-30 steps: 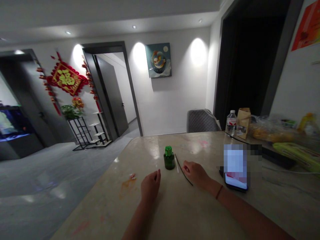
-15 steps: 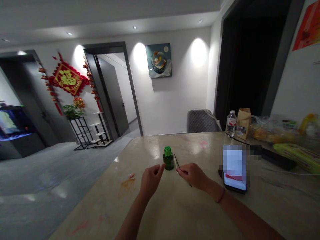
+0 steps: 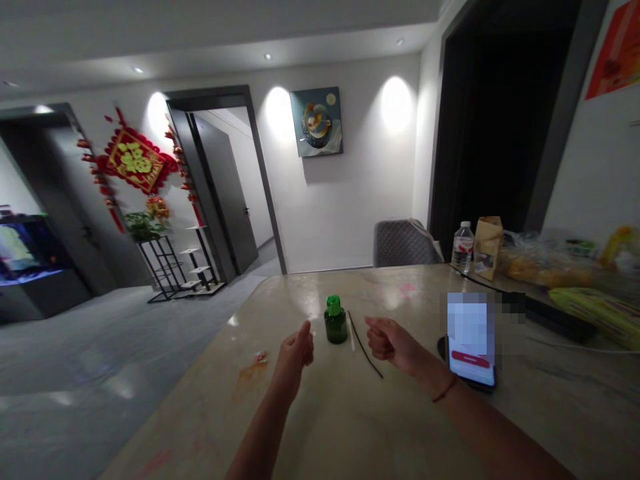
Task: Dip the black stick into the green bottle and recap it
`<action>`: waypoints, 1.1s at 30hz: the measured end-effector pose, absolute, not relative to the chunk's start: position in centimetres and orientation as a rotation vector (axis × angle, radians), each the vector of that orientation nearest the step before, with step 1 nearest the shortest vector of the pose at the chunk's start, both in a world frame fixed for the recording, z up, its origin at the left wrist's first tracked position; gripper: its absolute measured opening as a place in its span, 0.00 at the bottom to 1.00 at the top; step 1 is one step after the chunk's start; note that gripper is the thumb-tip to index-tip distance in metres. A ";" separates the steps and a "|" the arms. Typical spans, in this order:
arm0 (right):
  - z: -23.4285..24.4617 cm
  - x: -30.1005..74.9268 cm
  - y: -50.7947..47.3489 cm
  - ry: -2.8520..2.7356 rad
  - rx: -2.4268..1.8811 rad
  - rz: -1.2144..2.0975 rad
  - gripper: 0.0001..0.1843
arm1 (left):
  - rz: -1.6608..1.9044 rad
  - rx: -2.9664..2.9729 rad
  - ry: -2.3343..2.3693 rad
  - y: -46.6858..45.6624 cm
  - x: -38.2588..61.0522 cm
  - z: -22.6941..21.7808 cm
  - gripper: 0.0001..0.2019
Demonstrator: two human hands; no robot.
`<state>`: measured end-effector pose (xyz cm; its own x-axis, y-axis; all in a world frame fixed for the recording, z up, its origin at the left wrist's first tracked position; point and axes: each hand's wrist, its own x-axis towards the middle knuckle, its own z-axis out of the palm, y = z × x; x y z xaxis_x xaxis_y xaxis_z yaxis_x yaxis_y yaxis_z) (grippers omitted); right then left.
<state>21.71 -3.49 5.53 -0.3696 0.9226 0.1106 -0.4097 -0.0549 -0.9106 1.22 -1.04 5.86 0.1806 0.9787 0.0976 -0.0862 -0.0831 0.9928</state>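
A small dark-green glass bottle with a bright green cap stands upright on the table, between my two hands. Just right of it lie a thin white stick and a thin, curved black strand, whose exact kind I cannot make out. My left hand is held left of the bottle, apart from it, fingers curled in and thumb raised; nothing shows in it. To the right of the black strand, my right hand is closed in a loose fist, also with nothing visible in it.
A lit phone rests on the table beyond my right forearm. Farther right are a water bottle, a brown paper bag, plastic-wrapped goods and a green packet. A grey chair stands behind the table.
My right hand has let go of the white stick beside the bottle and drawn back to the right. My left hand has moved left, away from the bottle.
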 end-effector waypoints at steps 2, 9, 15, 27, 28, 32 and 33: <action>5.8 21.8 -3.7 -1.242 -0.660 1.660 0.27 | 1.196 1.206 0.861 -1.3 1.2 6.3 0.30; 4.3 22.4 -3.4 -1.411 -0.580 1.777 0.31 | 1.106 0.999 0.608 -1.8 1.3 5.6 0.33; 2.7 22.7 -2.8 -1.237 -0.407 1.930 0.35 | 1.016 0.906 0.468 -2.1 1.7 4.5 0.34; 2.9 22.7 -2.7 -1.065 -0.359 2.064 0.35 | 0.708 0.860 0.524 -1.8 1.8 3.8 0.36; 2.7 22.7 -2.4 -1.042 -0.357 2.045 0.35 | 0.690 0.858 0.530 -1.7 1.8 3.7 0.36; 2.2 23.0 -1.7 -0.964 -0.475 1.943 0.29 | 0.587 0.882 0.622 -1.5 2.1 3.1 0.33; 2.1 23.1 -1.5 -0.948 -0.532 1.907 0.27 | 0.577 0.894 0.658 -1.5 2.2 3.0 0.32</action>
<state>23.08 -1.54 2.06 -0.4917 0.8706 0.0166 -0.5391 -0.2894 -0.7910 2.15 -1.50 3.02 0.6645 0.6956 -0.2733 -0.1800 0.5038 0.8448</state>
